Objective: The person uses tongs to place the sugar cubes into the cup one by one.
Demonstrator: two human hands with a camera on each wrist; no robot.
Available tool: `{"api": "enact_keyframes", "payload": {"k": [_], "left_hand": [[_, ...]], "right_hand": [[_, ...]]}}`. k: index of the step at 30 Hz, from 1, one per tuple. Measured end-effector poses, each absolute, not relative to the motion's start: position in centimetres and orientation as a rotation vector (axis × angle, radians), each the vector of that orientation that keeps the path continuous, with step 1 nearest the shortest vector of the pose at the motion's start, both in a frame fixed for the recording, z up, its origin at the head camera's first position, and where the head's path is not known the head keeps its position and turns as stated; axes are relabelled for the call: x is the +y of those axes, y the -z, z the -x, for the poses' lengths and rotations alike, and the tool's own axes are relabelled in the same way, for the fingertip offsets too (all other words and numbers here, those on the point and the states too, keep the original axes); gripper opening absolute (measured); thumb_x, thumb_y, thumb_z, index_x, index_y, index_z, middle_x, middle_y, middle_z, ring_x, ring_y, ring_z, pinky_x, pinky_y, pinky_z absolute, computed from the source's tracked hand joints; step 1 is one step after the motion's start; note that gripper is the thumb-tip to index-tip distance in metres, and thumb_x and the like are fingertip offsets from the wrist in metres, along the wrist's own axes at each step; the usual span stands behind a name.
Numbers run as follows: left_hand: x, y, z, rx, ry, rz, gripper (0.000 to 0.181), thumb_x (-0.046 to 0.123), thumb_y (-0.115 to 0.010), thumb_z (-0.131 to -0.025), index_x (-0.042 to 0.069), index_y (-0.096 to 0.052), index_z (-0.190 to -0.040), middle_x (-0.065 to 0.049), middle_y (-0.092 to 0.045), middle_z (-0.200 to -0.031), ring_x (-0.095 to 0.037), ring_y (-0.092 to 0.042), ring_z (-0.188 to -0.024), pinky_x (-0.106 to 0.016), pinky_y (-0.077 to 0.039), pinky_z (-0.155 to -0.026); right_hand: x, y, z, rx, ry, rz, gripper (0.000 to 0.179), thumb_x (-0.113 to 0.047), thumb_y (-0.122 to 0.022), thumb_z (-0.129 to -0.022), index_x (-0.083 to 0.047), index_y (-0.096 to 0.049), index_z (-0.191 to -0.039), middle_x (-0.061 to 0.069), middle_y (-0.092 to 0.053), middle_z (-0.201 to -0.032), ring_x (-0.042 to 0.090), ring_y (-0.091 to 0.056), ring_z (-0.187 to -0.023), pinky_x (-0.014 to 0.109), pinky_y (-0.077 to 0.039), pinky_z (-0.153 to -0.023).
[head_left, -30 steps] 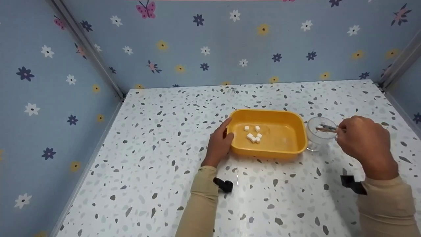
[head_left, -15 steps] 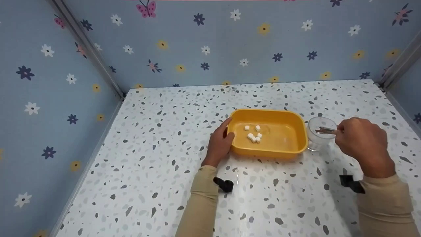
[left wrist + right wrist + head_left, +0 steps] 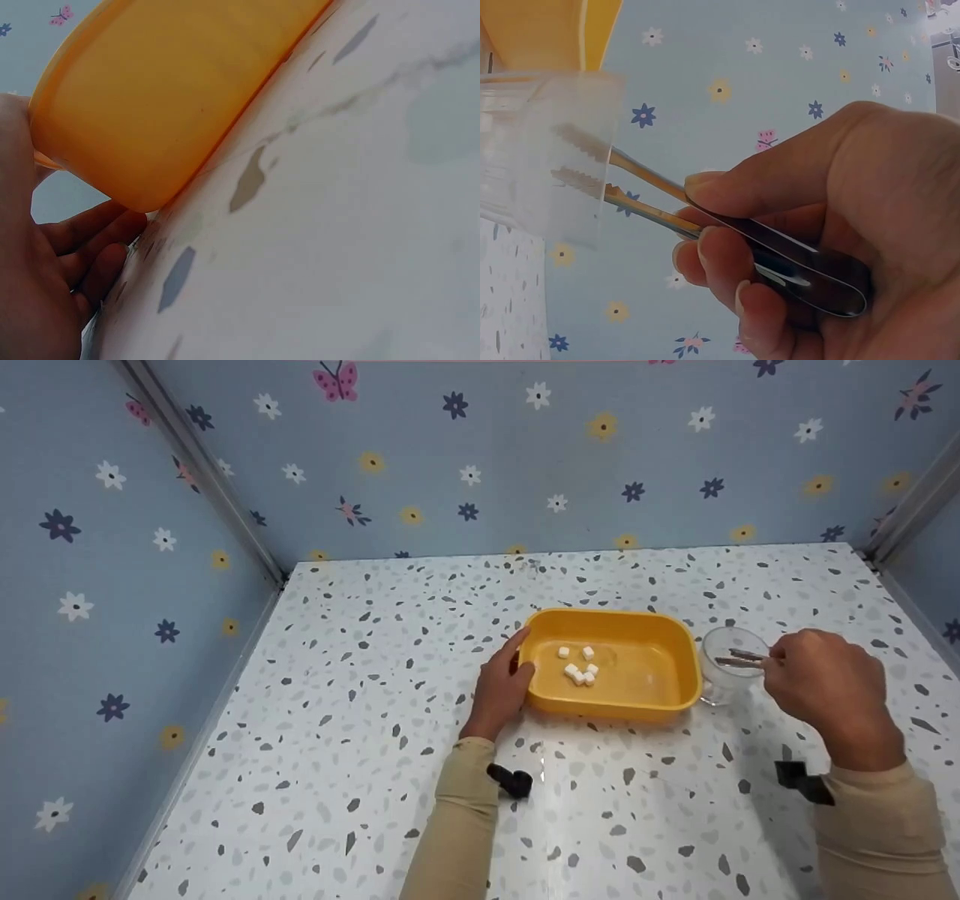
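My left hand (image 3: 500,690) holds the left end of a yellow plastic tub (image 3: 611,706), its thumb over the rim and its other fingers against the outside in the left wrist view. Several small white cubes (image 3: 577,675) lie on the tub's floor, toward the left. Beside the tub's right end stands a clear footed glass (image 3: 709,679). Between thumb and fingers my right hand (image 3: 832,690) pinches small metal tongs (image 3: 780,262). Their serrated tips are inside the glass mouth, apart from each other, with nothing seen between them. What the glass contains cannot be made out.
The speckled white tabletop (image 3: 360,697) meets a blue flowered wall (image 3: 517,450) at the back. Another flowered panel (image 3: 90,660) rises along the left, and one stands at the far right. Black wrist mounts (image 3: 511,781) stick out from both sleeves.
The tongs' tips were closer together half a second ago and now stand apart. My right hand has shifted slightly left over the last second. Left hand, tub and cubes have stayed in place.
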State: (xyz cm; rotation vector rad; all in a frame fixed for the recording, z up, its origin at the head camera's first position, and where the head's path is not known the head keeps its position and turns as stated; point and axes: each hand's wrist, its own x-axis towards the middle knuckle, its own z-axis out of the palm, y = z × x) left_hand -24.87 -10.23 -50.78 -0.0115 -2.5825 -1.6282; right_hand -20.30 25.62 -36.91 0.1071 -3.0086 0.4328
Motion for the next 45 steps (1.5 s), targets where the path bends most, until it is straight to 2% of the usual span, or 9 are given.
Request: {"api": "enact_keyframes", "payload": {"k": [9,15,19,25,28,31,36,39,45], "left_hand": [[-10.1,50.7,24.9,-2.590,1.647,-0.019,0.058,0.022,-0.051,-0.096,0.036,-0.044,-0.152,0.004,-0.055,-0.142,-0.011,-0.054,-0.110,-0.034,-0.043,-0.100],[-10.1,50.7,24.9,-2.587,1.638,-0.011,0.058,0.022,-0.052,-0.096,0.036,-0.044,-0.152,0.004,-0.055,-0.144,-0.011,-0.054,-0.112,-0.034,-0.043,-0.101],[-10.1,50.8,24.9,-2.585,1.642,-0.010,0.058,0.022,-0.051,-0.096,0.036,-0.043,-0.152,0.005,-0.054,-0.145,-0.010,-0.054,-0.112,-0.033,-0.043,-0.101],[-10.1,51.0,24.9,-2.579,1.647,-0.011,0.059,0.022,-0.051,-0.096,0.037,-0.043,-0.152,0.006,-0.053,-0.146,-0.009,-0.054,-0.113,-0.032,-0.043,-0.102],[-10.1,51.0,24.9,-2.576,1.649,-0.007,0.059,0.023,-0.051,-0.096,0.038,-0.043,-0.152,0.007,-0.053,-0.146,-0.008,-0.054,-0.114,-0.032,-0.043,-0.102],[-10.1,50.9,24.9,-2.578,1.652,-0.003,0.059,0.024,-0.051,-0.095,0.038,-0.043,-0.152,0.007,-0.052,-0.146,-0.008,-0.054,-0.116,-0.032,-0.042,-0.103],[-10.1,50.8,24.9,-2.582,1.638,0.012,0.059,0.023,-0.051,-0.096,0.035,-0.043,-0.153,0.006,-0.051,-0.147,-0.009,-0.053,-0.118,-0.032,-0.040,-0.105],[-10.2,50.7,24.8,-2.591,1.622,0.011,0.059,0.023,-0.051,-0.096,0.035,-0.043,-0.153,0.004,-0.052,-0.147,-0.010,-0.053,-0.117,-0.033,-0.040,-0.105],[-10.3,50.7,24.8,-2.594,1.615,0.011,0.059,0.023,-0.051,-0.095,0.035,-0.042,-0.153,0.003,-0.052,-0.147,-0.011,-0.054,-0.116,-0.034,-0.041,-0.104]], "right_hand": [[25.4,36.5,20.0,-3.049,-0.404,-0.078,0.024,-0.012,-0.059,-0.088,0.007,-0.072,-0.094,0.021,-0.068,-0.085,0.029,-0.056,-0.062,0.043,-0.043,-0.047],[25.3,36.1,19.6,-3.050,-0.396,-0.037,0.022,-0.017,-0.059,-0.084,-0.002,-0.068,-0.070,0.005,-0.055,-0.061,0.024,-0.047,-0.053,0.035,-0.034,-0.043],[25.1,36.0,19.4,-3.019,-0.377,-0.006,0.032,-0.022,-0.060,-0.087,-0.009,-0.058,-0.057,0.001,-0.045,-0.053,0.022,-0.043,-0.050,0.033,-0.031,-0.042],[25.0,35.8,19.2,-2.973,-0.374,-0.004,0.032,-0.026,-0.064,-0.092,0.000,-0.070,-0.074,0.003,-0.053,-0.057,0.023,-0.045,-0.050,0.034,-0.033,-0.042],[24.8,35.7,19.0,-2.939,-0.401,-0.012,0.032,-0.020,-0.060,-0.090,-0.001,-0.062,-0.064,0.003,-0.048,-0.054,0.022,-0.042,-0.049,0.033,-0.030,-0.043],[24.6,35.5,18.9,-2.902,-0.430,-0.010,0.025,-0.015,-0.058,-0.085,0.000,-0.060,-0.064,0.006,-0.048,-0.056,0.023,-0.042,-0.049,0.033,-0.030,-0.044],[24.0,35.5,18.8,-2.854,-0.471,-0.009,0.033,-0.016,-0.062,-0.084,0.012,-0.070,-0.099,0.024,-0.065,-0.081,0.030,-0.051,-0.059,0.043,-0.042,-0.052],[23.9,35.6,18.8,-2.821,-0.508,-0.051,0.034,-0.018,-0.063,-0.086,0.011,-0.070,-0.104,0.027,-0.068,-0.091,0.032,-0.054,-0.064,0.046,-0.042,-0.057],[23.3,35.9,18.9,-2.802,-0.554,-0.127,0.032,-0.020,-0.066,-0.087,0.007,-0.072,-0.103,0.024,-0.069,-0.090,0.032,-0.056,-0.067,0.042,-0.040,-0.054]]}}
